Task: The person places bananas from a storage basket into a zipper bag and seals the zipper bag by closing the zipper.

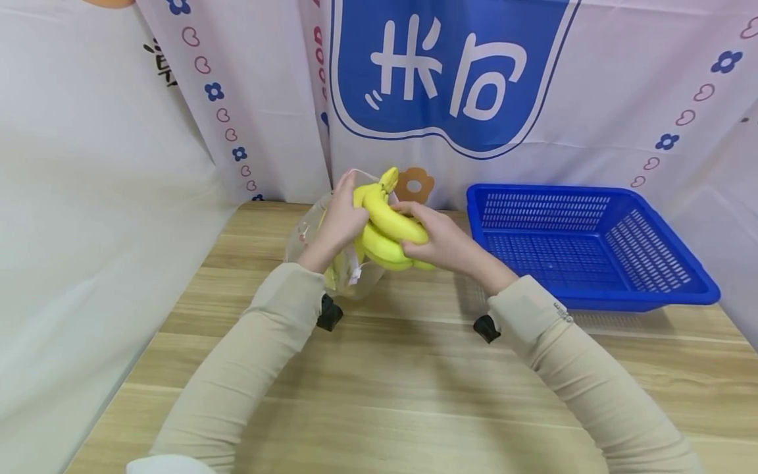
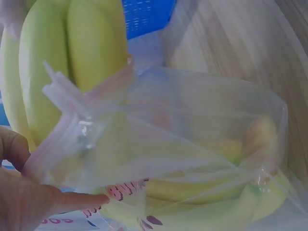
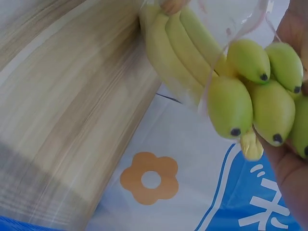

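Note:
A bunch of yellow bananas (image 1: 391, 227) is held up at the mouth of a clear plastic bag (image 2: 207, 115). My right hand (image 1: 441, 240) grips the bunch from its right side, fingers above and thumb below. In the right wrist view, dark-tipped banana ends (image 3: 274, 110) point toward the camera. My left hand (image 1: 340, 220) holds the bag's pink-edged opening, close against the bunch. More bananas (image 2: 192, 197) lie inside the bag, seen through the film. Part of the left hand's grip is hidden behind the bag and fruit.
A blue perforated plastic basket (image 1: 592, 299) stands at the right on the wooden table (image 1: 403, 395). Black pieces (image 1: 487, 328) show by both wrists. Behind the table hangs a white printed cloth (image 1: 266, 99) with a blue panel.

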Demonstrator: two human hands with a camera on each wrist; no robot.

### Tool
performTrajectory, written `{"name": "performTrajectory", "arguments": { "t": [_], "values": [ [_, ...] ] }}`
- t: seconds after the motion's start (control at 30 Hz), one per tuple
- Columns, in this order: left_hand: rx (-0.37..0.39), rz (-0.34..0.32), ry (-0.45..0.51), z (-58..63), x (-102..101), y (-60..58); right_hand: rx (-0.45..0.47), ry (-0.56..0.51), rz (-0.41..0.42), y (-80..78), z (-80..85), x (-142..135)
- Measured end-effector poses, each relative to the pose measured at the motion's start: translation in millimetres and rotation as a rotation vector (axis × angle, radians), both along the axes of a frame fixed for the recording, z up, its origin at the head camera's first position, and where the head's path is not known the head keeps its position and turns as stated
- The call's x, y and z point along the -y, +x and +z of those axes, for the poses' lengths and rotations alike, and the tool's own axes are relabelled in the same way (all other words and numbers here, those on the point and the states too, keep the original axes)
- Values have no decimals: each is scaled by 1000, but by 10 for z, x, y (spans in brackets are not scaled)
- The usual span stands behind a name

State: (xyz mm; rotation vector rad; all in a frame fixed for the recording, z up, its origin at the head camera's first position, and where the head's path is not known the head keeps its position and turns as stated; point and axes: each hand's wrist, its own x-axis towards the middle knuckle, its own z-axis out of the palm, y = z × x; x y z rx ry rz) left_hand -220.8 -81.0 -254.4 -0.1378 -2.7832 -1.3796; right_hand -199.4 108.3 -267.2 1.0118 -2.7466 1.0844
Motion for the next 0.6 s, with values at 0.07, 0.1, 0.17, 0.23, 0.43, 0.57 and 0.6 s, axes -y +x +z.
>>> {"name": "performTrajectory", "arguments": {
  "t": [0.07, 0.1, 0.17, 0.23, 0.43, 0.57, 0.6],
  "values": [
    [13, -3, 7, 11, 0, 5, 7, -7, -8, 11, 8, 7],
    [17, -7, 13, 12, 0, 6, 10, -12, -21, 18, 13, 14],
    [24, -11, 24, 17, -6, 11, -3, -19, -56, 26, 18, 30],
    [28, -15, 42, 22, -10, 17, -19, -27, -99, 29, 24, 46],
    [75, -29, 159, 34, -21, 28, 22, -28, -157, 18, 51, 52],
    [106, -28, 196, 34, -60, 40, 37, 13, -170, 3, 40, 72],
    [114, -31, 202, 33, -76, 47, 34, 19, -177, -1, 32, 84]
  ]
}}
